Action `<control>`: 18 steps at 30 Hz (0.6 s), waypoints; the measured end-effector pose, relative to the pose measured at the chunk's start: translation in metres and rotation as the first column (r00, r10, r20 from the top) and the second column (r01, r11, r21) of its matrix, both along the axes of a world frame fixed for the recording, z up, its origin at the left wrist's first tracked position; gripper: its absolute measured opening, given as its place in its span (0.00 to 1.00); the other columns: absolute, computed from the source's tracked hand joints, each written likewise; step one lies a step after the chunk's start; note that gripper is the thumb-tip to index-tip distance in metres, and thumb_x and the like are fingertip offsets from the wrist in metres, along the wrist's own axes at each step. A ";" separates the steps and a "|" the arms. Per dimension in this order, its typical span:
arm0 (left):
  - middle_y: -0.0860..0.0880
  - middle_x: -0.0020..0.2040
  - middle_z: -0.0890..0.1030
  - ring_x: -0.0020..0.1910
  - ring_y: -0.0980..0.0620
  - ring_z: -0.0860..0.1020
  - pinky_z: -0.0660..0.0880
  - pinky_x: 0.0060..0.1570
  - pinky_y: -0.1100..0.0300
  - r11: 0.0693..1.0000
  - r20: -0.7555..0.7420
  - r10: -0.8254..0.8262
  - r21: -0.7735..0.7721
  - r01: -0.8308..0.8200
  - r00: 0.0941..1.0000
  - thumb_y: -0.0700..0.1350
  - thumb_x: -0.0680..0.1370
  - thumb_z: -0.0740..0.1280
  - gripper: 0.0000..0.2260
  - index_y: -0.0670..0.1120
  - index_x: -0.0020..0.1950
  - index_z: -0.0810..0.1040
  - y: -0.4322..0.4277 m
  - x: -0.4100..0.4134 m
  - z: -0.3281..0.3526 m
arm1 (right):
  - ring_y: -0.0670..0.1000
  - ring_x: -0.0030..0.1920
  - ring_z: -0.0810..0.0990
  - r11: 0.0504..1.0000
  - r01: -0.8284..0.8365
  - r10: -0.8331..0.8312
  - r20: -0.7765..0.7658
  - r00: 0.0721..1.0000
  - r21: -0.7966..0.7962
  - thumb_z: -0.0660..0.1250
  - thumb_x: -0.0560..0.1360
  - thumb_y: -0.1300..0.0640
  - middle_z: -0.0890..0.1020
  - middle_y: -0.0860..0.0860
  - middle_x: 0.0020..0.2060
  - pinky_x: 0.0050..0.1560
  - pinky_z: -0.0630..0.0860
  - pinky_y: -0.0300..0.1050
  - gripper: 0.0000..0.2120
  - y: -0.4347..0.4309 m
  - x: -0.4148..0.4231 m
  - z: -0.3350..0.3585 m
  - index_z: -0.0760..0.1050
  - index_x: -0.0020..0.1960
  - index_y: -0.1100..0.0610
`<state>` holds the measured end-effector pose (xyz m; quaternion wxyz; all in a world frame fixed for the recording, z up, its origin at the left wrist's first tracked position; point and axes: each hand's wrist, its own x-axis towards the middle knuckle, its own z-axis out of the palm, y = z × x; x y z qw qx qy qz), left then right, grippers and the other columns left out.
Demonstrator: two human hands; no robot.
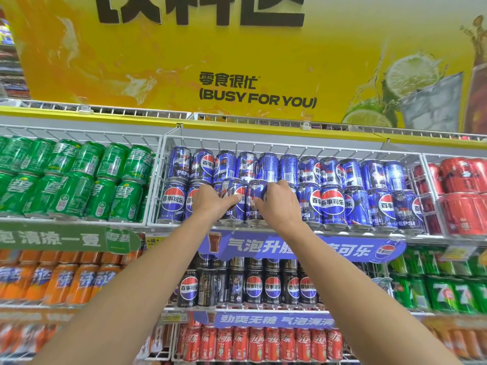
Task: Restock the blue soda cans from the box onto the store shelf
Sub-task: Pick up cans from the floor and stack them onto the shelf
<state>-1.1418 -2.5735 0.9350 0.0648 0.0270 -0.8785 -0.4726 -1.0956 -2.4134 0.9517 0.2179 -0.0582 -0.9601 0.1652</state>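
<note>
Head view: both arms reach up to the blue-can bay of the shelf [263,229], box out of frame.
Left hand [210,204]: curled around a blue can [232,198] in the bottom row, thumb across its front; looks like a closed grip.
Right hand [279,204]: wrapped on the neighbouring blue can [254,201], fingers over its top edge.
Where the cans sit: touching each other, at the front lip of the bay, between stocked blue cans [332,204] on either side, a second tier stacked above.
Risk: the gap looks tight, so a crooked push could nudge the upper tier [268,167] and tip one forward.
Risk two: set too near the lip, a can could slide off towards the black cans [254,285] below.
</note>
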 end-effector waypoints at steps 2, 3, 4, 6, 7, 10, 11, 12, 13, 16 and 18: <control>0.49 0.27 0.62 0.28 0.47 0.63 0.64 0.34 0.51 0.999 -0.013 -0.010 -0.049 0.010 1.000 0.59 0.68 0.79 0.29 0.45 0.32 0.63 0.001 0.002 -0.003 | 0.59 0.41 0.78 1.000 -0.015 0.015 0.010 1.000 0.008 0.70 0.79 0.52 0.76 0.58 0.54 0.40 0.75 0.50 0.12 0.001 0.002 0.001 0.76 0.46 0.61; 0.48 0.28 0.63 0.29 0.47 0.64 0.65 0.34 0.51 0.998 -0.015 -0.013 -0.065 0.012 1.000 0.60 0.68 0.79 0.28 0.45 0.33 0.63 0.001 0.002 -0.004 | 0.59 0.40 0.77 1.000 -0.022 0.022 0.017 1.000 0.009 0.70 0.79 0.53 0.76 0.57 0.53 0.40 0.74 0.50 0.11 0.002 0.003 0.001 0.76 0.45 0.61; 0.48 0.28 0.63 0.30 0.47 0.64 0.65 0.34 0.52 0.997 -0.015 -0.014 -0.078 0.013 1.000 0.59 0.69 0.79 0.28 0.45 0.34 0.64 0.001 0.003 -0.003 | 0.59 0.40 0.76 0.999 -0.033 0.033 0.023 0.999 0.007 0.69 0.79 0.53 0.76 0.57 0.52 0.40 0.73 0.50 0.11 0.004 0.004 0.001 0.75 0.45 0.61; 0.49 0.29 0.63 0.28 0.49 0.63 0.62 0.31 0.55 0.993 -0.013 -0.023 -0.112 0.022 1.000 0.57 0.71 0.77 0.27 0.45 0.34 0.62 0.003 0.006 0.000 | 0.58 0.39 0.75 0.998 -0.058 0.058 0.035 0.998 0.001 0.69 0.79 0.52 0.75 0.57 0.50 0.40 0.72 0.49 0.12 0.006 0.007 0.003 0.73 0.43 0.60; 0.49 0.29 0.62 0.28 0.50 0.62 0.61 0.30 0.56 0.990 -0.009 -0.028 -0.136 0.026 1.000 0.56 0.73 0.76 0.26 0.46 0.33 0.61 0.005 0.009 0.003 | 0.58 0.39 0.75 0.998 -0.065 0.065 0.038 0.997 0.003 0.68 0.79 0.52 0.75 0.56 0.50 0.40 0.72 0.49 0.12 0.007 0.008 0.003 0.72 0.43 0.59; 0.50 0.30 0.64 0.26 0.52 0.62 0.59 0.27 0.58 0.980 0.007 -0.020 -0.198 0.021 1.000 0.54 0.74 0.75 0.24 0.47 0.34 0.61 0.013 0.015 0.010 | 0.57 0.40 0.75 0.997 -0.074 0.074 0.040 0.996 -0.006 0.68 0.79 0.52 0.75 0.56 0.51 0.41 0.74 0.50 0.11 0.008 0.011 0.003 0.72 0.44 0.59; 0.50 0.30 0.64 0.26 0.52 0.62 0.60 0.27 0.58 0.981 0.023 -0.009 -0.195 0.013 1.000 0.54 0.74 0.75 0.23 0.47 0.35 0.62 0.014 0.014 0.011 | 0.57 0.40 0.76 0.997 -0.078 0.078 0.041 0.996 -0.016 0.68 0.79 0.53 0.75 0.56 0.52 0.42 0.75 0.50 0.11 0.008 0.012 0.003 0.73 0.45 0.59; 0.50 0.30 0.65 0.26 0.52 0.63 0.60 0.26 0.58 0.982 0.034 -0.008 -0.190 0.014 0.999 0.55 0.74 0.75 0.23 0.47 0.35 0.63 0.014 0.013 0.013 | 0.56 0.40 0.76 0.997 -0.080 0.080 0.040 0.996 -0.024 0.68 0.79 0.53 0.75 0.56 0.53 0.42 0.75 0.51 0.10 0.008 0.012 0.003 0.74 0.45 0.59; 0.50 0.30 0.65 0.26 0.52 0.63 0.61 0.27 0.58 0.981 0.043 -0.017 -0.192 0.025 0.999 0.55 0.73 0.76 0.23 0.47 0.35 0.63 0.014 0.011 0.014 | 0.56 0.40 0.76 0.996 -0.079 0.080 0.040 0.996 -0.030 0.67 0.79 0.53 0.75 0.56 0.53 0.42 0.75 0.50 0.10 0.008 0.012 0.004 0.75 0.46 0.60; 0.49 0.29 0.62 0.27 0.51 0.61 0.59 0.28 0.58 0.980 0.049 -0.043 -0.194 0.052 0.998 0.56 0.73 0.76 0.25 0.46 0.35 0.62 0.008 0.014 0.015 | 0.56 0.40 0.76 0.996 -0.077 0.079 0.037 0.996 -0.049 0.67 0.79 0.53 0.75 0.56 0.54 0.42 0.73 0.49 0.10 0.009 0.012 0.003 0.75 0.47 0.60; 0.50 0.30 0.62 0.27 0.52 0.60 0.58 0.29 0.58 0.977 0.033 -0.038 -0.209 0.044 0.999 0.56 0.74 0.76 0.25 0.46 0.35 0.61 0.006 0.019 0.016 | 0.56 0.41 0.76 0.996 -0.082 0.083 0.030 0.996 -0.037 0.66 0.80 0.53 0.75 0.56 0.53 0.43 0.72 0.49 0.10 0.009 0.014 0.001 0.75 0.48 0.60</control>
